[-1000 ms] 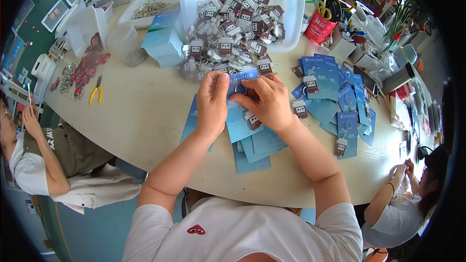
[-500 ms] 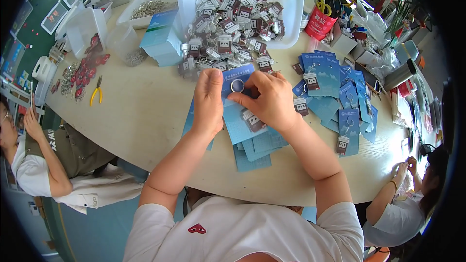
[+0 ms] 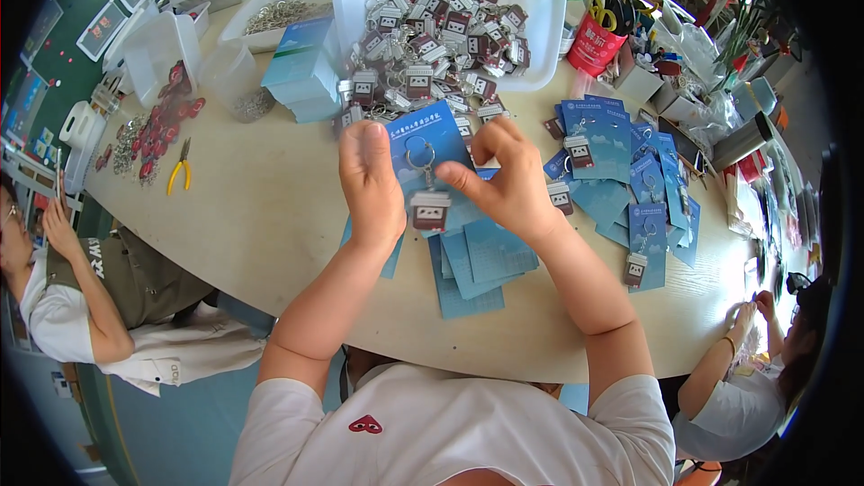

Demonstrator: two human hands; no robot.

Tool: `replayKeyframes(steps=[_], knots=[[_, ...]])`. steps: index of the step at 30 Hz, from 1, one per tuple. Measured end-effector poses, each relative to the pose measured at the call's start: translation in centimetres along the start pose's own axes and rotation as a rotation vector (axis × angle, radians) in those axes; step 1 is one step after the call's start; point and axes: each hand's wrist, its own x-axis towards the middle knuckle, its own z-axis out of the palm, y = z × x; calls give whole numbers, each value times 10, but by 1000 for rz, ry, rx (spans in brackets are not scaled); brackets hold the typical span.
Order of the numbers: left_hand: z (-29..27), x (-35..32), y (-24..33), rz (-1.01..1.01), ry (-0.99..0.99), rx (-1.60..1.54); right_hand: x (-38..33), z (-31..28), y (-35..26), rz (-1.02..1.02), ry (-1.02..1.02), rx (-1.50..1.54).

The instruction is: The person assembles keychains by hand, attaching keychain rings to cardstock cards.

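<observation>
My left hand (image 3: 373, 184) pinches the left edge of a blue printed card (image 3: 427, 126) between thumb and fingers. On the card hangs a keychain (image 3: 431, 211) with a brown-and-white, cup-shaped charm, its ring lying against the card's upper half. My right hand (image 3: 517, 184) is just right of the card, thumb stretched toward the ring and chain, fingers curled but apart from the thumb; nothing shows in it. Several loose blue cards (image 3: 495, 256) lie on the table beneath both hands.
Ahead, a white tub (image 3: 551, 27) is heaped with keychains (image 3: 450, 27). A card stack (image 3: 301, 72) stands left of it. Carded keychains (image 3: 598, 144) pile up at right, near a red scissors holder (image 3: 596, 43). Yellow-handled pliers (image 3: 181, 171) lie left. Co-workers sit on both sides.
My right hand has let go of the ring and moved slightly right. The card has tilted and shifted left with my left hand, and the charm now hangs down its front.
</observation>
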Motion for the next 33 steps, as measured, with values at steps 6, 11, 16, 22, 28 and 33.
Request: replayKeyframes(steps=[6, 11, 16, 22, 28, 33], knots=[[-1, -11, 0, 150, -138, 86, 1, 5, 12, 306, -43, 520], [-17, 1, 6, 144, -589, 926, 19, -80, 79, 445, 259, 500], [-13, -10, -9, 217, -736, 1224, 16, -98, 123, 25, 600, -868], [-7, -2, -26, 129, -797, 1329, 46, 10, 123, 141, -113, -337], [-13, -14, -28, 197, -816, 1282, 51, 46, 128, 229, -331, -579], [-15, -18, -32, 164, -879, 1213, 37, 28, 116, 369, -357, -677]])
